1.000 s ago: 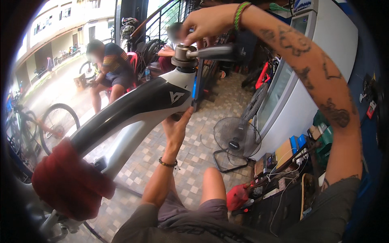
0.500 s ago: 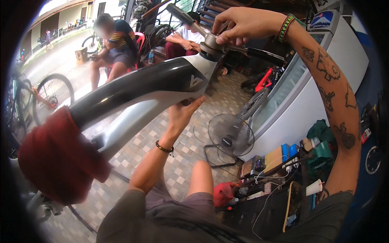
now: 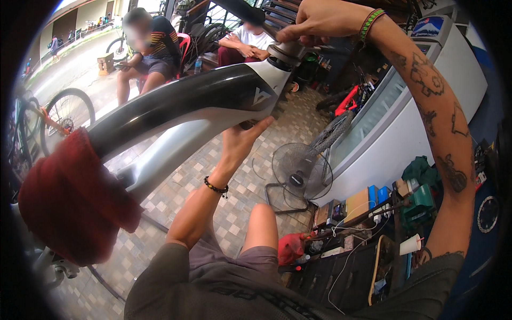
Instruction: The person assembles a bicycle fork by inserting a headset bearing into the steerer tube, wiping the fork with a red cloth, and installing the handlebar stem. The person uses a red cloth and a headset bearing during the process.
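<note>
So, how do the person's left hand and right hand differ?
The left hand is under the front of the bike frame; the right hand is above it, at a metal tool. The left hand has a dark beaded bracelet behind it; the right hand, a green-edged band. Both are ungloved.

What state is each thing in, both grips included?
Bicycle frame, wrapped in red cloth at one end
Metal tool, set on the frame's other end
Right grip, fingers bent at the tool
Left grip, thumb extended against the frame's underside
Fridge, glass door apparently shut
Fan, spinning or not unclear
Cup, straw in it
</note>
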Demonstrator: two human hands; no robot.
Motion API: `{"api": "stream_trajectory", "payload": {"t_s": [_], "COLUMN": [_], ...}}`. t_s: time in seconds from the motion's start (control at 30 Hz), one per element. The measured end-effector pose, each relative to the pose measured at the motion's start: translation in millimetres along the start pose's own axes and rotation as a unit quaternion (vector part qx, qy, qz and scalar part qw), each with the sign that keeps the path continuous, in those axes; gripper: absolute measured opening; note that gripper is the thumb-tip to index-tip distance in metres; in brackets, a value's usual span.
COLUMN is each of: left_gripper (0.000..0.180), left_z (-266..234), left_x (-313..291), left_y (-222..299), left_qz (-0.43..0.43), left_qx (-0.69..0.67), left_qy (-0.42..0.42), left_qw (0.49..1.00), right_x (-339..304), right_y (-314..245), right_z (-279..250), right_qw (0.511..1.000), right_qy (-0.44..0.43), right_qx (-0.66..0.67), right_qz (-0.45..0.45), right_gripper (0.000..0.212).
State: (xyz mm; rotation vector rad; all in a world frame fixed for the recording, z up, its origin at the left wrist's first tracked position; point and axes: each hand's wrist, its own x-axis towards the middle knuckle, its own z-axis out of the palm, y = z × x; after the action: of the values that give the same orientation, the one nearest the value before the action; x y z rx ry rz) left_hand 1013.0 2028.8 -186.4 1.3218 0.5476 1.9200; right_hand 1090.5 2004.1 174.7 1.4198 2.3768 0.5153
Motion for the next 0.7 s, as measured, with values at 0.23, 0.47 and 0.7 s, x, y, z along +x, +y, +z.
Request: {"api": "stream_trajectory", "payload": {"t_s": [0.23,0.47,0.7], "left_gripper": [0.029,0.031,0.028], "left_z": [2,-2,-2], "left_x": [-1,0,2], "left_y": [5,3,-3], "left_qz": [0.003,-0.005,0.006], "left_qx": [0.005,0.005,-0.023], "left_qy": [-0.006,-0.007,-0.007], "left_qw": [1.0,1.0,1.0], "right_x": [17,-8,-42], "right_y": [5,18,62], "right_z": [17,12,77], "right_qw": [0.988,0.987,0.897], "right_qy": [0.126,0.148,0.23], "right_qx": [-0.065,0.058,0.375], "right_qz": [0.063,-0.026,-0.034], "right_gripper": [0.058,0.041,0.038]}}
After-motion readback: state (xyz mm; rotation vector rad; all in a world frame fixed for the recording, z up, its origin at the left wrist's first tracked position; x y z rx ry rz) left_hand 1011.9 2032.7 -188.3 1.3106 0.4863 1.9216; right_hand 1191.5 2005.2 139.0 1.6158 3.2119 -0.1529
